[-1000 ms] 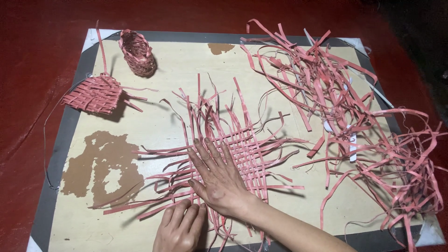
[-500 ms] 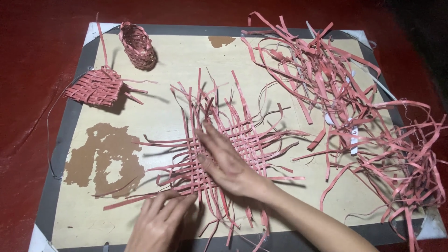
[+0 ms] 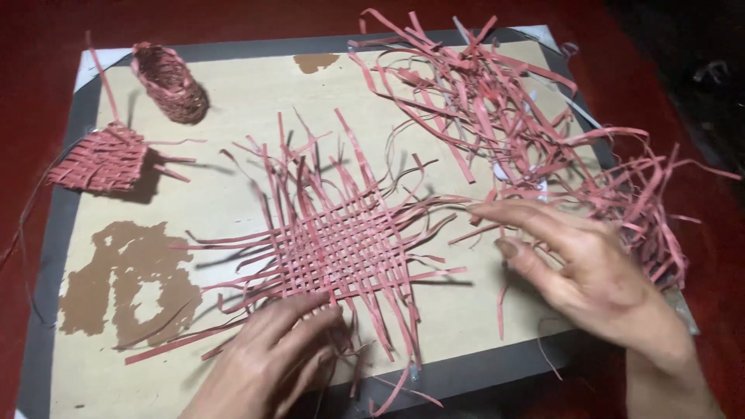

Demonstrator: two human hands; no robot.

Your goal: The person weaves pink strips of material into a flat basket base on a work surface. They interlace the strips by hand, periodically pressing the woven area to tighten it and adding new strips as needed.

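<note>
**Red strip weaving on a board, seen from the head camera**

Red-brown paper-like strips make up everything being worked here. Nearest the viewer, the left hand point(image 3: 268, 358) lies flat with fingers spread a little, its fingertips pressing the near edge of one partly woven mat point(image 3: 345, 247); it grips nothing. The wrist is cut off by the lower frame edge. The right hand point(image 3: 586, 271) hovers to the right of the mat, fingers open and slightly curled, thumb apart from the forefinger, holding nothing that can be made out; its fingertips are close to the strip ends trailing from the mat's right side, and whether they touch is unclear.

The mat sits near the middle of one tan work board point(image 3: 233, 178) with a dark grey border; its centre is a tight square lattice, with loose ends fanning out on all four sides. Two brown patches mark the board, a large one point(image 3: 128, 283) at the near left and a small one point(image 3: 317, 61) at the far edge.

Farther off lie two finished-looking pieces: one flat woven panel point(image 3: 99, 161) at the left, overhanging the border, and one small woven basket point(image 3: 171, 83) on its side at the far left. One tangled heap of loose strips point(image 3: 535, 140) fills the far right; its count cannot be told. A few white pieces beneath it are too hidden to identify.
</note>
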